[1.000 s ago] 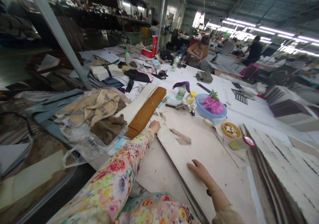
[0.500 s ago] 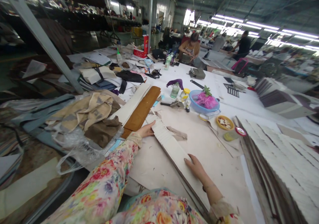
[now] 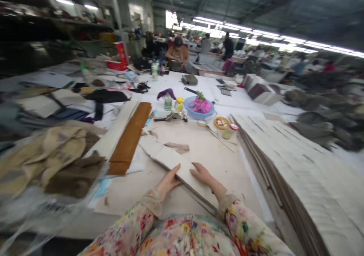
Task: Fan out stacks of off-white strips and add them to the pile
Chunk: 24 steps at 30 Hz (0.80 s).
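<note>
A long stack of white fabric strips [image 3: 167, 156] with dark lower layers lies slantwise across the beige sheet on the table in front of me. My left hand [image 3: 170, 181] grips its near-left edge, thumb on top and fingers underneath. My right hand [image 3: 205, 177] rests on the top of the stack toward its right side, fingers spread apart. Beyond the stack lies a grey-beige fabric scrap [image 3: 179, 147]. To the left is a folded brown fabric strip [image 3: 131, 138] beside a white one [image 3: 113, 129].
At the right edge spreads a large layered pile of pale fabric pieces [image 3: 292, 161]. A blue basin [image 3: 196, 113] with a pink bag, an orange dish [image 3: 222, 123] and lidded jars [image 3: 229, 131] stand farther back. Camouflage cloth [image 3: 48, 153] heaps at the left. A person [image 3: 178, 55] sits across the table.
My view has turned right. My left hand has moved from the far end of the white strips to near their middle, closer to my right hand.
</note>
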Motion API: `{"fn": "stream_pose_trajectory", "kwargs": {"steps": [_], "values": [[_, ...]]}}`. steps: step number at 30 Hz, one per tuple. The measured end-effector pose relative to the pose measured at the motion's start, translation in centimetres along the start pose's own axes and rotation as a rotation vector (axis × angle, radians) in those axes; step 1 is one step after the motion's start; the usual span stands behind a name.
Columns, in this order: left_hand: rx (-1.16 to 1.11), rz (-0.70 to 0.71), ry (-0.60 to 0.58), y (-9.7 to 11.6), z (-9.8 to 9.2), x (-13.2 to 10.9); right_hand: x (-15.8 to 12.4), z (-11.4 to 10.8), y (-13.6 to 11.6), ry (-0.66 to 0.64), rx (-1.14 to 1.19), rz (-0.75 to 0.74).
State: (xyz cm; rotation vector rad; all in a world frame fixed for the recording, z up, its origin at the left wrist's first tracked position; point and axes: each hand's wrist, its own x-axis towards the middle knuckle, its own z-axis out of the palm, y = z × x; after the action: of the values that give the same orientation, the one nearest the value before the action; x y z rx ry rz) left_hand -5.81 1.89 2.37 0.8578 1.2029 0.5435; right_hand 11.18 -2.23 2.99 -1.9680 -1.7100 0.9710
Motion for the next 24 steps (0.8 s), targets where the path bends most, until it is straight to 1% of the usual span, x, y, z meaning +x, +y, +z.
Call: {"fn": "stream_pose_trajectory", "kwargs": {"steps": [1, 2, 3, 5, 8, 10, 12, 14, 16, 19, 22, 24], "values": [[-0.116, -0.048, -0.070, 0.1, 0.3, -0.2, -0.2, -0.7, -0.1, -0.007, 0.016, 0.007], [-0.137, -0.043, -0.113, 0.1, 0.5, -0.5, -0.3, -1.5, -0.1, -0.020, 0.031, 0.010], [-0.259, -0.026, -0.141, 0.1, 0.5, -0.7, -0.4, -2.4, 0.0, -0.039, 0.045, 0.008], [-0.378, -0.045, -0.128, 0.1, 0.2, -0.9, -1.1, -4.4, 0.6, -0.098, 0.065, 0.014], [-0.392, -0.062, -0.088, 0.0, -0.2, -1.4, -3.6, -6.5, 1.9, -0.176, 0.064, 0.058], [-0.366, -0.056, -0.060, 0.0, -0.1, -1.8, -5.7, -6.9, 2.4, -0.184, 0.057, 0.102], [-0.352, -0.045, -0.052, 0.1, 0.4, -2.5, -7.6, -6.7, 2.5, -0.154, 0.038, 0.138], [-0.355, -0.048, -0.059, 0.6, 1.2, -3.3, -9.0, -6.6, 1.9, -0.112, -0.004, 0.156], [-0.368, -0.057, -0.081, 1.2, 2.3, -4.3, -10.3, -7.1, 1.1, -0.079, -0.056, 0.165], [-0.386, -0.052, -0.123, 1.9, 4.2, -5.9, -12.6, -8.9, 0.2, -0.043, -0.104, 0.180], [-0.389, -0.033, -0.154, 1.6, 6.3, -7.0, -15.8, -11.0, 0.4, 0.004, -0.139, 0.208], [-0.381, -0.007, -0.166, 1.0, 7.9, -7.2, -17.8, -11.8, 1.4, 0.028, -0.146, 0.225]]}}
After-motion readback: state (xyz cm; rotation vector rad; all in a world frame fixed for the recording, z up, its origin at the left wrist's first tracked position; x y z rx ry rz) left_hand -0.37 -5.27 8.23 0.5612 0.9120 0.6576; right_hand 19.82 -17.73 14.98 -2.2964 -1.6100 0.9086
